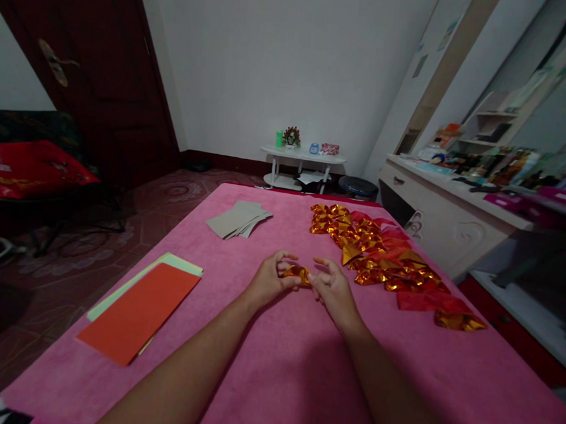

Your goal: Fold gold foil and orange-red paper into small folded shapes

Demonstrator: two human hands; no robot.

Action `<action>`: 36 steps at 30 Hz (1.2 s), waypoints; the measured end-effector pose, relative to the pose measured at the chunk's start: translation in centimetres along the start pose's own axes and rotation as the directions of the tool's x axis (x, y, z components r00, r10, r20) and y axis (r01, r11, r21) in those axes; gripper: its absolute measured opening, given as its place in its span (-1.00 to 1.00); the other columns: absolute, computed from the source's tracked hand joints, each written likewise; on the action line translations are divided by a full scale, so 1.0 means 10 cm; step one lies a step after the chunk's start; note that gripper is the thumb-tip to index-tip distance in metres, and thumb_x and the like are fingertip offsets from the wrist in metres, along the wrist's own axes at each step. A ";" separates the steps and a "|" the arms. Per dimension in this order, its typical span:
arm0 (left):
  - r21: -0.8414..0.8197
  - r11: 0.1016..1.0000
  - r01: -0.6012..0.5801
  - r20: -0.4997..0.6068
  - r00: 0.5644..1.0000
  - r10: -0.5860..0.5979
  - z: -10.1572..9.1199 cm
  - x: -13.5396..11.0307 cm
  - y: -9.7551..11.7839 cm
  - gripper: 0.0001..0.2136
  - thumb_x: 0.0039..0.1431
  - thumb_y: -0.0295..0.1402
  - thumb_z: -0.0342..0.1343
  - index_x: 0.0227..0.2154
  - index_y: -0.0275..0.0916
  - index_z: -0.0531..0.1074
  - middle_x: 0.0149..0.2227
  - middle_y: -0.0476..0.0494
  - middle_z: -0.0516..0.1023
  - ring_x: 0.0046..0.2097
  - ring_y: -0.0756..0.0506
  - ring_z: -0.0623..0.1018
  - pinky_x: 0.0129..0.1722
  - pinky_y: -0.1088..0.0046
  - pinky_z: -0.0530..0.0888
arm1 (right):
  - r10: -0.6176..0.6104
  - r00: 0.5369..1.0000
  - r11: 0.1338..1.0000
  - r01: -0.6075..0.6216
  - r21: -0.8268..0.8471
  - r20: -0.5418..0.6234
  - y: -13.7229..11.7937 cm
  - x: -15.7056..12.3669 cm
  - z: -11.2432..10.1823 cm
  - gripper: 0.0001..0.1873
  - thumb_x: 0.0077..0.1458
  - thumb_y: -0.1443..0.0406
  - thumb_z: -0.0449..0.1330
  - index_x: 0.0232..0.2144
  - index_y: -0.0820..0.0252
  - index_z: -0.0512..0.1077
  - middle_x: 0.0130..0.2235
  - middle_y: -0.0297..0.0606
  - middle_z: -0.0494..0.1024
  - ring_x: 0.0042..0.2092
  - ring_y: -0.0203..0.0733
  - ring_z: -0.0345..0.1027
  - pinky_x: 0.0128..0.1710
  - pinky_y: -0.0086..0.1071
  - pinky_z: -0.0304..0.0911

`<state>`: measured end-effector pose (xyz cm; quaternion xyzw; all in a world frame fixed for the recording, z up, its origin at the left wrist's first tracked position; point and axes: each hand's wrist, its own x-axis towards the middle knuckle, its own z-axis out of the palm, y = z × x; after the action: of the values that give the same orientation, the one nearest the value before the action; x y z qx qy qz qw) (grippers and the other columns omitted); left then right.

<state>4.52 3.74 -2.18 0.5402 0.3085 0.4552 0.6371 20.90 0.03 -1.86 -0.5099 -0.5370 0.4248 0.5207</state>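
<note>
My left hand [269,278] and my right hand [332,289] meet over the middle of a pink cloth-covered table [272,366]. Between their fingertips is a small folded piece of gold foil paper [298,274]. Both hands pinch it, the left from the left side, the right from the right side. To the right lies a long heap of folded gold and red foil pieces [381,257], close to my right hand.
A stack of red and pale green sheets [143,309] lies at the left of the table. Grey cards [238,220] lie fanned at the far side. Beyond stand a small white table [302,156], a dark door [90,63] and a cluttered white dresser [457,211] at the right.
</note>
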 end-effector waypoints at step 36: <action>0.557 0.798 -0.232 -0.135 0.922 0.362 -0.09 -0.02 0.09 -0.74 0.12 -0.25 0.11 -0.15 -0.23 0.46 -0.37 -0.03 0.51 -0.38 0.00 0.46 -0.38 0.52 0.37 | 0.129 0.988 0.941 -0.094 0.326 -0.087 -0.02 -0.02 -0.11 -0.78 -0.08 0.22 0.24 -0.61 0.24 0.38 -0.66 -0.40 0.40 -0.70 -0.44 0.16 -0.69 -0.55 0.01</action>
<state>3.39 3.90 -1.57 0.6790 0.4056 0.5074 0.3419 22.00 -0.29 -1.58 -0.4703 -0.4023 0.5072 0.5998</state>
